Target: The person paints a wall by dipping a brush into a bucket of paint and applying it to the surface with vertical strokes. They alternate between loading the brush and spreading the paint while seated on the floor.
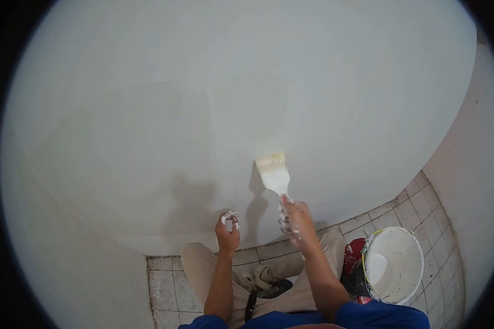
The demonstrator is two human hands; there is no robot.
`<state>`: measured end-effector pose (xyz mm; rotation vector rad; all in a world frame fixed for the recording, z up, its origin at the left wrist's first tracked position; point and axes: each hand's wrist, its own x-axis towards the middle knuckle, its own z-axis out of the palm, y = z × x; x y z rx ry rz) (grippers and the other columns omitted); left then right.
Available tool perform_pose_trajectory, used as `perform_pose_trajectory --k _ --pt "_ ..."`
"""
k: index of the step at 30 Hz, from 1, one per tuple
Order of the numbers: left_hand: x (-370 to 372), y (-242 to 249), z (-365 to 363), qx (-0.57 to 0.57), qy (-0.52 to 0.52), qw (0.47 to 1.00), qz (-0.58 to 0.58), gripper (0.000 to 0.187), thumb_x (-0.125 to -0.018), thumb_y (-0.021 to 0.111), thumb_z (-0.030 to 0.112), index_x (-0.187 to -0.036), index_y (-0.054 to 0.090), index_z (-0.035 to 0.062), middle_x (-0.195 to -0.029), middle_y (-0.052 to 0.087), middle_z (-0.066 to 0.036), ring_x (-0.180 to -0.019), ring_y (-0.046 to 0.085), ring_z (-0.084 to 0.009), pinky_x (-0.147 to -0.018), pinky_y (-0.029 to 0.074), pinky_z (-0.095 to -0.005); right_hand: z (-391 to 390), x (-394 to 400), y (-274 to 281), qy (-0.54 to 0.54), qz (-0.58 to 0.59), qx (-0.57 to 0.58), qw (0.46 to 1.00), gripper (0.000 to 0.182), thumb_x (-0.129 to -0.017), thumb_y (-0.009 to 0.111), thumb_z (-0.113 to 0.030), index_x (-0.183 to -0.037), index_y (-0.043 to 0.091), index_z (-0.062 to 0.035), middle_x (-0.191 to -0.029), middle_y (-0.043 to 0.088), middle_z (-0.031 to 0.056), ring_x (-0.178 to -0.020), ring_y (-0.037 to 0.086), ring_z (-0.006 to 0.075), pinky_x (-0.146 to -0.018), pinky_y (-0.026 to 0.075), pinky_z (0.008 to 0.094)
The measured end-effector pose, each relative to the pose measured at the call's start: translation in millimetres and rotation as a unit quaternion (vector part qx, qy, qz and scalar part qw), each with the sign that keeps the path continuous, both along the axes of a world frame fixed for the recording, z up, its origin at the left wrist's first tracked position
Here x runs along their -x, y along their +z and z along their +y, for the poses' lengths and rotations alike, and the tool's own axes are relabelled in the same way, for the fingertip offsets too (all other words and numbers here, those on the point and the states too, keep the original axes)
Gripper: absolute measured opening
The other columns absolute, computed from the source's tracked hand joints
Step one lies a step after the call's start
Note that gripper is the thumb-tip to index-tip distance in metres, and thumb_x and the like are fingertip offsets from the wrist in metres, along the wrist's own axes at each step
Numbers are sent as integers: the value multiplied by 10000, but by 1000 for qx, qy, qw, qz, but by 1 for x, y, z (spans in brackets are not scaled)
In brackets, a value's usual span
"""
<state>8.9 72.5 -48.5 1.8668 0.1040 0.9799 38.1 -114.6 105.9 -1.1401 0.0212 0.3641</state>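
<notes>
My right hand (297, 223), spotted with white paint, is wrapped round the handle of a wide paintbrush (275, 176). The brush points up, its pale yellowish bristles right at the light grey wall (335, 104). Lower and to the left, my left hand (228, 233) is raised in front of the wall. Its paint-smeared fingers and thumb curl into a small ring with nothing inside. Darker damp-looking patches show on the wall above the brush and to its left.
A paint-smeared bucket (406, 257) with a yellow-edged rim stands on the floor at my right, beside a red object (354, 256). My bent legs (200, 266) are close to the wall's foot. Square floor tiles (167, 288) carry white specks. Another wall (469, 159) rises on the right.
</notes>
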Motion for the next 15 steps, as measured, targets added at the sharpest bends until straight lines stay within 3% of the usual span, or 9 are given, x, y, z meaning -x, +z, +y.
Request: perform_pose_trajectory --k 2,5,8,12,15 --pt "-2 1 -1 13 -2 1000 -4 136 -811 548 -59 -934 578 -10 -828 615 -101 -747 599 -202 -705 477 -304 -8 7 30 -34 7 33 999 298 -937 535 -325 -751 533 -91 -529 404 -61 -399 344 36 -351 237 196" --pt "-2 -3 -6 8 -13 1000 4 145 -805 547 -65 -935 579 -10 -824 613 -101 -740 598 -206 -705 477 -303 -15 3 104 -46 -115 -13 992 314 -940 530 -322 -729 522 -89 -528 403 -55 -387 321 37 -346 228 206" --pt "-1 1 -9 1 -24 1000 -6 164 -795 546 -74 -942 580 -11 -822 615 -101 -738 600 -206 -707 477 -301 5 -21 133 -55 -179 -51 981 325 -943 524 -329 -725 518 -89 -529 405 -53 -384 311 32 -343 217 210" --pt "-5 -4 -4 -12 -26 999 -32 172 -789 548 -76 -947 578 -14 -822 619 -100 -743 604 -202 -715 478 -299 29 -34 86 -60 -152 -11 986 340 -948 512 -342 -723 509 -87 -537 409 -53 -389 307 29 -349 213 206" --pt "3 1 -1 5 -9 999 31 170 -815 522 -71 -966 580 -18 -866 628 -99 -818 609 -182 -785 474 -299 19 -9 36 -7 -57 3 998 336 -952 506 -347 -750 524 -80 -553 413 -57 -410 317 29 -364 227 200"
